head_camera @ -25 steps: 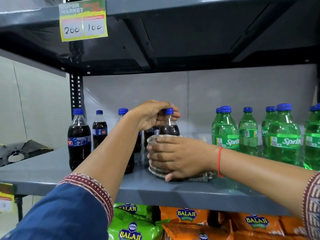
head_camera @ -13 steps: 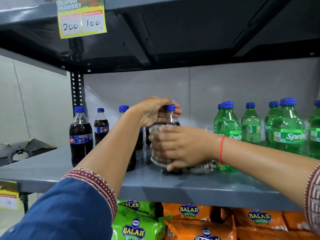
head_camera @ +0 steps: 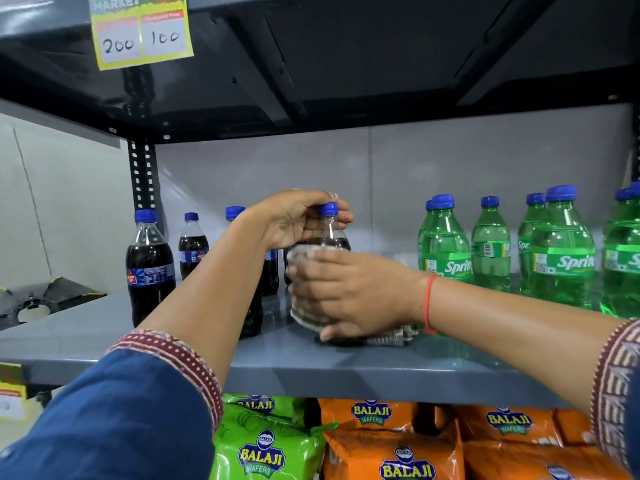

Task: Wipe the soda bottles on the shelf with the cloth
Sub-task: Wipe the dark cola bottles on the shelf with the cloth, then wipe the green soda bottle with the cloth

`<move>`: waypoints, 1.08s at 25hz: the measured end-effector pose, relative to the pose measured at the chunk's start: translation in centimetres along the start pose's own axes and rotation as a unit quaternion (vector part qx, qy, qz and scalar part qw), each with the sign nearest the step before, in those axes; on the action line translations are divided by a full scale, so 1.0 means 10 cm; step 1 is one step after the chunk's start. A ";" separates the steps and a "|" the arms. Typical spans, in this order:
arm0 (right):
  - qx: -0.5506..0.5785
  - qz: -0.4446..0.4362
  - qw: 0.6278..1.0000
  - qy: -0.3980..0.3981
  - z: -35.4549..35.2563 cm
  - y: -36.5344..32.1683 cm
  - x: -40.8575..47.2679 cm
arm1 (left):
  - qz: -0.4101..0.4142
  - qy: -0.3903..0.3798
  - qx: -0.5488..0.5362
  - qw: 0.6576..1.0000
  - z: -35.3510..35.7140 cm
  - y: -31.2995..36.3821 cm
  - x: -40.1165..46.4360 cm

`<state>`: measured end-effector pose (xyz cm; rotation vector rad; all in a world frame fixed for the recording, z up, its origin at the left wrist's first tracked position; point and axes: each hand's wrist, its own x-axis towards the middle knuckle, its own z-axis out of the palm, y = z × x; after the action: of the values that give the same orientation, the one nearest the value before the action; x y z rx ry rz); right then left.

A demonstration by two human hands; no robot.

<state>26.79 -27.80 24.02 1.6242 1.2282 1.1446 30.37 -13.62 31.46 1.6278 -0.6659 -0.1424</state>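
Observation:
A dark cola bottle (head_camera: 329,233) with a blue cap stands on the grey shelf (head_camera: 346,365). My left hand (head_camera: 294,220) grips its neck just under the cap. My right hand (head_camera: 349,292) wraps a grey patterned cloth (head_camera: 391,337) around the bottle's body, hiding most of it. The cloth's loose end trails on the shelf to the right. More dark cola bottles (head_camera: 149,268) stand at the left, partly behind my left forearm. Several green Sprite bottles (head_camera: 561,258) stand at the right.
An upper shelf (head_camera: 346,64) hangs close overhead with a yellow price tag (head_camera: 142,32) on its edge. Orange and green Balaji wafer bags (head_camera: 391,445) fill the level below. A slotted black upright (head_camera: 142,174) stands at the back left.
My right hand with the cloth slid up the bottle's body and then lower again, rubbing it. My left hand stayed on the neck.

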 end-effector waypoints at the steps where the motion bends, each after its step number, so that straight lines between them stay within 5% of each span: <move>1: 0.000 -0.008 1.000 -0.003 0.00 0.00 0.00 | 0.000 -0.001 0.001 1.000 0.00 0.00 0.00; 9: 0.016 0.088 0.995 -0.033 -0.07 -0.14 -0.29 | 0.006 -0.009 0.003 1.000 -0.03 -0.02 0.05; 16: 0.072 0.131 0.989 0.018 -0.52 -0.27 -0.49 | 0.005 0.015 0.065 0.998 -0.01 0.07 0.03; 20: 0.079 0.170 0.982 0.012 -0.88 -0.30 -0.70 | 0.197 0.155 0.189 0.950 0.27 0.42 0.01; 23: 0.098 0.221 0.970 -0.010 -0.99 -0.30 -0.89 | 0.271 0.063 0.147 0.949 0.77 0.61 0.03; 27: 0.060 0.247 0.965 -0.064 -0.95 -0.18 -1.09 | 0.147 -0.009 0.154 0.977 1.22 0.45 0.33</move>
<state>15.86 -37.41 22.91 2.1380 0.8403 1.2522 25.97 -26.00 34.36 1.8021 -0.9708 0.1707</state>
